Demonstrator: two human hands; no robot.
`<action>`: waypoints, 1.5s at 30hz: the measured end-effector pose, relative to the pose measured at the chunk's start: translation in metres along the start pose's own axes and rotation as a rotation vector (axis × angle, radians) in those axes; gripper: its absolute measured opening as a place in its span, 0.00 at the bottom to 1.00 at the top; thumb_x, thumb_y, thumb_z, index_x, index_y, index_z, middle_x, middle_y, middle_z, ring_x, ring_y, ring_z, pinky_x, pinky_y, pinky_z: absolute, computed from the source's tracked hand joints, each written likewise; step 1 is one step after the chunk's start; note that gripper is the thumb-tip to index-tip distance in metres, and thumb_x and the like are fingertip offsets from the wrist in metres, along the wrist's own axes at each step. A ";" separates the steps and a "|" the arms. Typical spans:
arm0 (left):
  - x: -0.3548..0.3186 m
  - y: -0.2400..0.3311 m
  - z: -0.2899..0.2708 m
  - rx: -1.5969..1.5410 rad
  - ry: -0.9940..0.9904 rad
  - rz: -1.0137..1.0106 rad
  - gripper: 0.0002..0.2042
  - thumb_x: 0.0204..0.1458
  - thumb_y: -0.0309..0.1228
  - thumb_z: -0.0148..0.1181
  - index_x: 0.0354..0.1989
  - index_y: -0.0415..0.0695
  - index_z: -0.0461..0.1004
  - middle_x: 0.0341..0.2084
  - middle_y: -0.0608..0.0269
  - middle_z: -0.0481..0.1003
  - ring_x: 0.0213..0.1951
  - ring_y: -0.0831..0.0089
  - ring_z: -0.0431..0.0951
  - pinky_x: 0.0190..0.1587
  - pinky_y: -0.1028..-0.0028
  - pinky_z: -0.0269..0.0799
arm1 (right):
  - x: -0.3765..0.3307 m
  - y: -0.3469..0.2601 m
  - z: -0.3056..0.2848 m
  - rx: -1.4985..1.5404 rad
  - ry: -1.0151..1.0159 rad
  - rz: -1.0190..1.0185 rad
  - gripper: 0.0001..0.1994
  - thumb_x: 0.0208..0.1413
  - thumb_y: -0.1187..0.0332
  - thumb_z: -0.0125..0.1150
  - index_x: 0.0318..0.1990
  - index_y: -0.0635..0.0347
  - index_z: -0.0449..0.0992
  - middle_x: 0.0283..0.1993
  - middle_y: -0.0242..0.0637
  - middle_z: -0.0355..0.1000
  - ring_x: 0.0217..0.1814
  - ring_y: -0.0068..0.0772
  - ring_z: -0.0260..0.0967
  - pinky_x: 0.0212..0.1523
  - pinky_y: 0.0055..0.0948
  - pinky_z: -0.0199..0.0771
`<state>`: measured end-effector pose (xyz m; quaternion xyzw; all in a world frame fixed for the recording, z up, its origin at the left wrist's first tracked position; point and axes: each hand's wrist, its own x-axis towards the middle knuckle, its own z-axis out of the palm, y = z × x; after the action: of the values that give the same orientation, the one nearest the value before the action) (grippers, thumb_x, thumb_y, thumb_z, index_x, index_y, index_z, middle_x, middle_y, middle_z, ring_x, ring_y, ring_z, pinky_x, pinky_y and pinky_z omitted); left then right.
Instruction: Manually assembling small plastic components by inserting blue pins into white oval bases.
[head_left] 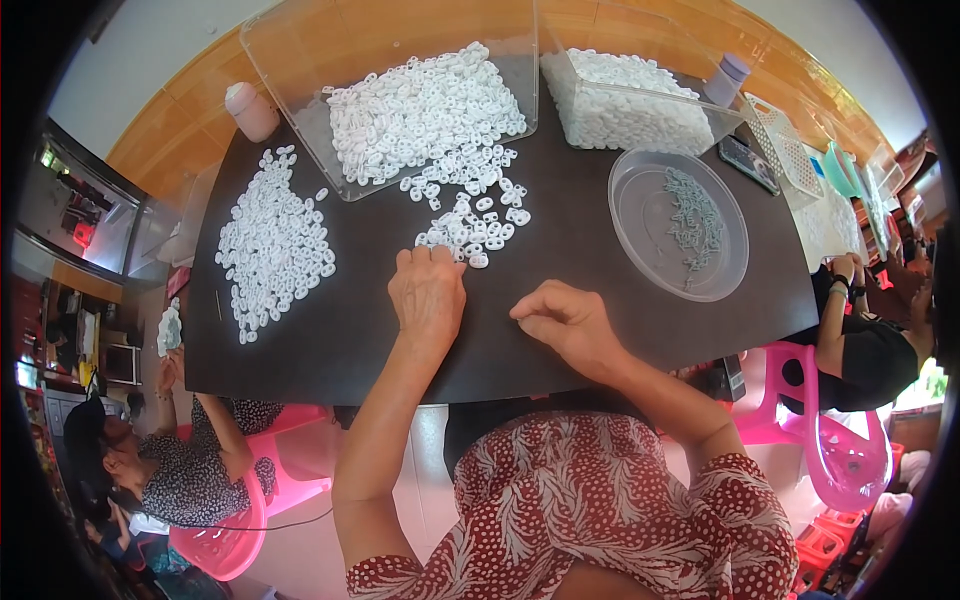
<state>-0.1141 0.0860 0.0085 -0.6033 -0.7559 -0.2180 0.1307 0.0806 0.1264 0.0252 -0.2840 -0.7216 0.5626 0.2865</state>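
Note:
My left hand (428, 295) rests at the near edge of a small heap of white oval plastic pieces (470, 228), each with two holes. Its fingers curl down and their tips are hidden, so what they hold does not show. To its right, above the dark table (500, 350), my right hand (572, 322) is closed in a pinch, thumb against the index finger. Anything in that pinch is too small to make out. Farther right, a round clear plastic dish (640, 255) contains small grey-green pieces (695, 220).
A tilted clear bin (535, 60) spills white pieces toward me; another clear tub (640, 115) stands beside it. More white pieces (275, 245) lie at left. A pink bottle (252, 112), purple-lidded bottle (727, 80) and phone (748, 163) edge the table. People sit on both sides.

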 end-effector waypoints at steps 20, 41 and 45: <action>-0.038 0.020 -0.048 -1.831 -0.234 -0.658 0.05 0.54 0.25 0.57 0.35 0.37 0.71 0.26 0.58 0.75 0.24 0.76 0.71 0.26 0.80 0.66 | 0.005 -0.005 0.013 0.127 0.058 -0.037 0.06 0.49 0.80 0.59 0.35 0.63 0.75 0.29 0.30 0.66 0.29 0.17 0.61 0.31 0.20 0.63; -0.063 0.042 -0.042 -1.788 -0.151 -0.691 0.06 0.54 0.26 0.58 0.36 0.36 0.72 0.27 0.62 0.74 0.26 0.80 0.68 0.28 0.82 0.63 | 0.000 -0.013 0.020 0.108 0.062 -0.067 0.07 0.47 0.79 0.60 0.35 0.63 0.75 0.30 0.30 0.66 0.26 0.15 0.61 0.28 0.19 0.63; -0.066 0.041 -0.043 -1.703 -0.131 -0.644 0.06 0.54 0.27 0.59 0.37 0.37 0.73 0.28 0.65 0.74 0.26 0.82 0.68 0.28 0.83 0.63 | 0.000 -0.012 0.019 0.058 0.042 -0.098 0.07 0.47 0.80 0.60 0.35 0.63 0.74 0.30 0.30 0.66 0.26 0.16 0.61 0.27 0.20 0.63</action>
<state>-0.0612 0.0163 0.0229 -0.2666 -0.4773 -0.6936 -0.4691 0.0653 0.1116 0.0327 -0.2518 -0.7119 0.5625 0.3367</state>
